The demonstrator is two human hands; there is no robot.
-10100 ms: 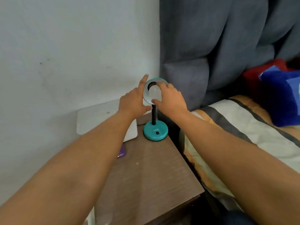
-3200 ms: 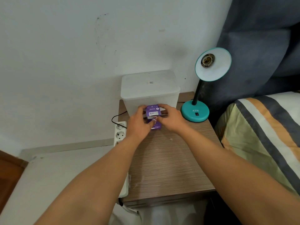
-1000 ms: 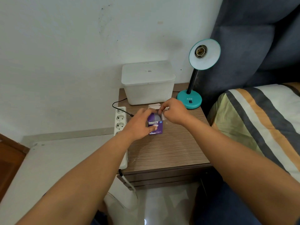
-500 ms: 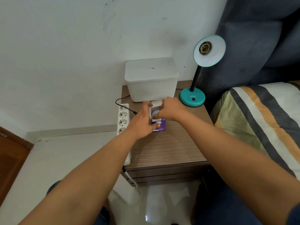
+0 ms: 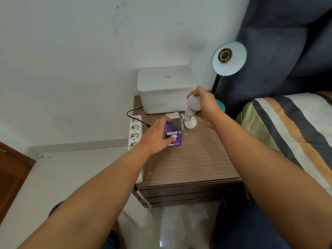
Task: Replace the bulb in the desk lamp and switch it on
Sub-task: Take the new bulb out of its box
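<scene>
My right hand (image 5: 205, 105) grips a white bulb (image 5: 192, 106) above the bedside table, its metal screw base pointing down. My left hand (image 5: 156, 134) holds the purple bulb box (image 5: 173, 132), which stands upright on the table with its top flap open. A second white bulb (image 5: 191, 122) lies on the table just right of the box. The teal desk lamp (image 5: 229, 59) stands at the table's back right, its shade facing me and its socket bare. Its base is mostly hidden behind my right hand.
A white lidded plastic box (image 5: 166, 88) sits at the back of the wooden bedside table (image 5: 194, 162). A white power strip (image 5: 135, 133) with a black cable runs along the table's left edge. A striped bed (image 5: 291, 126) lies to the right, a grey curtain behind the lamp.
My right hand has lifted the bulb out of the purple box and raised it toward the lamp side. My left hand still holds the box on the table.
</scene>
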